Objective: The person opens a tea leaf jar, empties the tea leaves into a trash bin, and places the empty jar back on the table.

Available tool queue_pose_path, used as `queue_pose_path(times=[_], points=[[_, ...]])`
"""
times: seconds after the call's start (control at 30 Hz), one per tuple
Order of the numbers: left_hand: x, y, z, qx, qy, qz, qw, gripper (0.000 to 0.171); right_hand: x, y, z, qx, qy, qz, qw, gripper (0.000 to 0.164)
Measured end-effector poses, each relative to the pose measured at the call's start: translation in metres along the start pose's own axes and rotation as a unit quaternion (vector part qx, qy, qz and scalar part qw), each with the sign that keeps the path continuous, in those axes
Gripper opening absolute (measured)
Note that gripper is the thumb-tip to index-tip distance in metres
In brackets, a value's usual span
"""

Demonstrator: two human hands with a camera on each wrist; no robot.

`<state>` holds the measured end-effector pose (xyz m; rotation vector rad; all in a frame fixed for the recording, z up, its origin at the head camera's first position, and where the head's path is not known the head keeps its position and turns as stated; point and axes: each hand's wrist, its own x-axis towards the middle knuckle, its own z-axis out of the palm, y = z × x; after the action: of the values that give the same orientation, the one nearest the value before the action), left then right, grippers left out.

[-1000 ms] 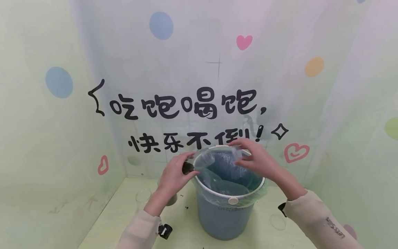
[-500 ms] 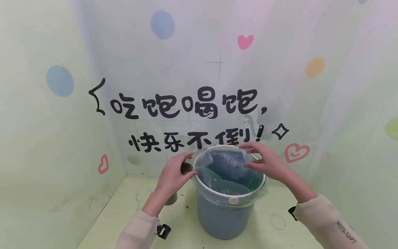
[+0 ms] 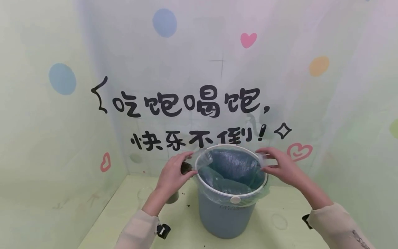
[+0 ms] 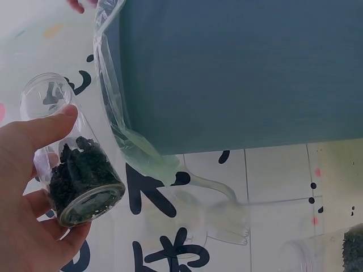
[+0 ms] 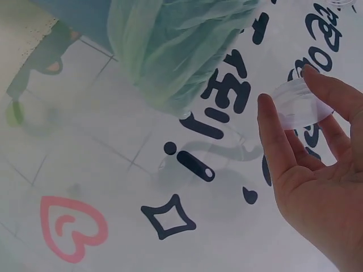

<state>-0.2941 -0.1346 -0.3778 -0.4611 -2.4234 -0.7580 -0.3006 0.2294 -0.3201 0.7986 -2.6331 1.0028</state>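
My left hand (image 3: 174, 176) grips a clear jar (image 4: 85, 136), its base partly filled with dark, crumbly bits (image 4: 79, 170). The jar lies tilted, its mouth over the left rim of a blue-grey bucket (image 3: 225, 221). In the left wrist view the bits lie toward the base. A translucent green bag (image 3: 224, 186) lines the bucket and hangs over its white rim. On the bucket's right, my right hand (image 3: 286, 169) pinches a clear round lid (image 5: 300, 105) between thumb and fingers.
Behind my left wrist stands another clear container (image 3: 172, 197) with dark contents. A faint clear ring (image 3: 279, 221) lies on the pale table (image 3: 267, 238), right of the bucket. Dark specks (image 3: 188, 205) are scattered on the left. A printed wall (image 3: 199, 41) rises behind.
My right hand has moved right with the lid, from over the bucket's opening to its right rim. The left hand and jar have stayed nearly still. The view has shifted slightly.
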Motion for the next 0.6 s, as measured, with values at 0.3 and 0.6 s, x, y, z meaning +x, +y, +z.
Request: queue_pose_path(times=[0.3, 0.6], points=[[0.0, -0.002, 0.001, 0.003, -0.006, -0.001, 1.0, 0.065, -0.018, 0.03, -0.002, -0.033, 0.014, 0.031, 0.999, 0.054], [-0.002, -0.003, 0.004, 0.008, 0.002, 0.005, 1.0, 0.069, -0.04, 0.065, -0.001, -0.06, 0.013, 0.08, 0.995, 0.053]])
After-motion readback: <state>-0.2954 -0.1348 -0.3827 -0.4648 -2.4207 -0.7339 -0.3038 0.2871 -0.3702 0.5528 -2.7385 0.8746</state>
